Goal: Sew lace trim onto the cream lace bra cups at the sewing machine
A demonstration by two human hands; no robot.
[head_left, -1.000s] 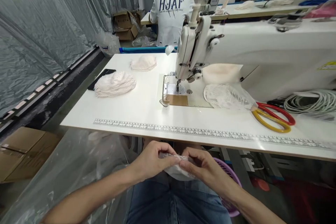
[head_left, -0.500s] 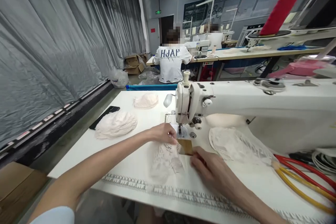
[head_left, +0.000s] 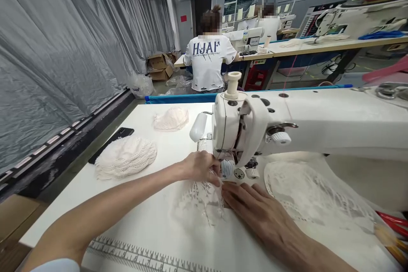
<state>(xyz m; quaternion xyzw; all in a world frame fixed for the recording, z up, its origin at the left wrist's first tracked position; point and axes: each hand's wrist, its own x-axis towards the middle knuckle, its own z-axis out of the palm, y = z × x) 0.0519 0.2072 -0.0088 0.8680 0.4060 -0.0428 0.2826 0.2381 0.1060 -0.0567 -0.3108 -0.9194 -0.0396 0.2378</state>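
My left hand is closed, thumb and fingers pinching the edge of a white lace piece just in front of the sewing machine's needle area. The lace spreads from those fingers toward me on the white table. My right hand lies flat beside the lace, fingers stretched out and fingertips at its right edge. A flat brown piece is mostly covered by that hand. Above both hands is the head of the white sewing machine; the needle itself is hidden.
A lace stack, a pale fabric piece and a black phone lie at left. More lace lies right, under the machine arm, near red-handled scissors. A printed ruler runs along the front. A co-worker sits ahead.
My view has moved closer to the machine. The right hand has gone from gripping the brown piece's edge to lying flat over it, against the lace. My left hand keeps its pinch.
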